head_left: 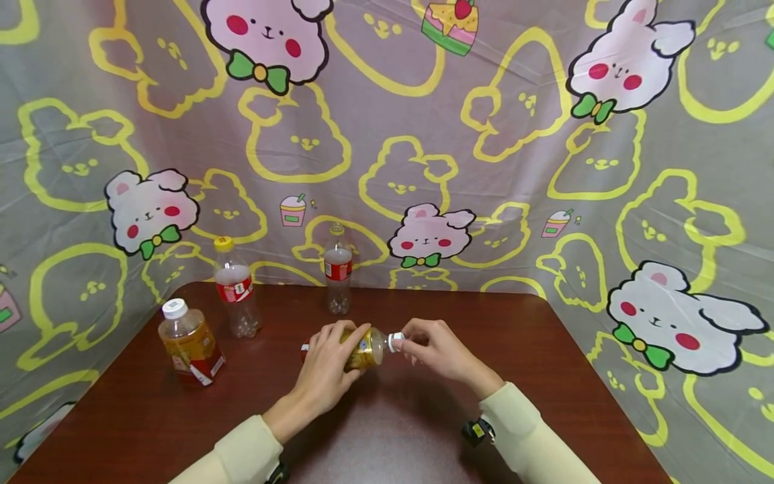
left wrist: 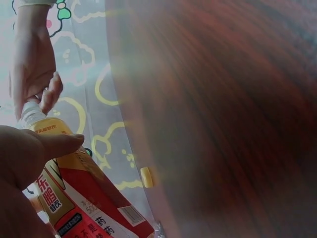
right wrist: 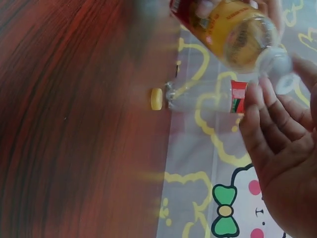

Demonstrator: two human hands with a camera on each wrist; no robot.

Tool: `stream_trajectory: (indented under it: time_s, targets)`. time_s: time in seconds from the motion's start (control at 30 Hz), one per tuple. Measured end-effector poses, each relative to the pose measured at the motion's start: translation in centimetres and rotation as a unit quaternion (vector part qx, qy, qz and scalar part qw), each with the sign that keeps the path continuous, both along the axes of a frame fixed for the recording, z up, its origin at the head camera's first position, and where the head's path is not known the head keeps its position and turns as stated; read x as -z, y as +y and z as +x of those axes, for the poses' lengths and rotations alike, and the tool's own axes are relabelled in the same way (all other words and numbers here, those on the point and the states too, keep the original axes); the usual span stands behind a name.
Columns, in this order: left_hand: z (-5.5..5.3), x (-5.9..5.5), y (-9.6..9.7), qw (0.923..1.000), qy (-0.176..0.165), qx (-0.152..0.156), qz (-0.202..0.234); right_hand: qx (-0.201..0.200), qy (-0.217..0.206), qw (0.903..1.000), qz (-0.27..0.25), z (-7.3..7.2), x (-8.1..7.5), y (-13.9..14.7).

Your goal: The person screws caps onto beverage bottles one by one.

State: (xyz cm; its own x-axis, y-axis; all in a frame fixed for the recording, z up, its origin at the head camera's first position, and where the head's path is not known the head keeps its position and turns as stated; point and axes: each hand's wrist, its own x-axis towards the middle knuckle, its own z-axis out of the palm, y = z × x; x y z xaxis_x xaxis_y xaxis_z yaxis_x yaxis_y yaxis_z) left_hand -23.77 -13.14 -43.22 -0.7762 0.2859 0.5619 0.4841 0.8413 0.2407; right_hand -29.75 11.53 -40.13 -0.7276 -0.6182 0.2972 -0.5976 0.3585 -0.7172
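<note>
My left hand (head_left: 326, 359) grips a plastic drink bottle (head_left: 373, 348) with a gold and red label round its body. The bottle lies nearly sideways, its neck to the right and its red base end to the left, partly hidden by that hand. At the neck, my right hand (head_left: 438, 346) pinches the white cap (head_left: 396, 341) between thumb and fingers. The cap sits at the mouth of the bottle in the right wrist view. In the left wrist view the red label (left wrist: 94, 203) and the left thumb across the gold part show.
A similar bottle with a white cap (head_left: 190, 346) stands at the left. Behind it is a clear red-labelled bottle with a yellow cap (head_left: 236, 289). Another clear bottle (head_left: 338, 269) stands at the back edge, with a loose yellow cap (right wrist: 156, 99) near its base. Patterned cloth (head_left: 387, 168) surrounds the table.
</note>
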Motion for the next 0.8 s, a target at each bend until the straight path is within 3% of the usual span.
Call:
stream_trajectory:
  time_s: [0.23, 0.43, 0.8]
  targets:
    - [0.01, 0.00, -0.10, 0.9998, 0.013, 0.004, -0.017, 0.036, 0.070, 0.9961, 0.041, 0.10, 0.21, -0.46]
    - [-0.04, 0.16, -0.53, 0.9998, 0.011, -0.001, -0.019, 0.010, 0.045, 0.9976, 0.052, 0.09, -0.19, 0.11]
    - [-0.15, 0.24, -0.66, 1.0000, 0.003, 0.002, -0.007, -0.053, 0.022, 0.9982, 0.015, 0.04, -0.05, 0.36]
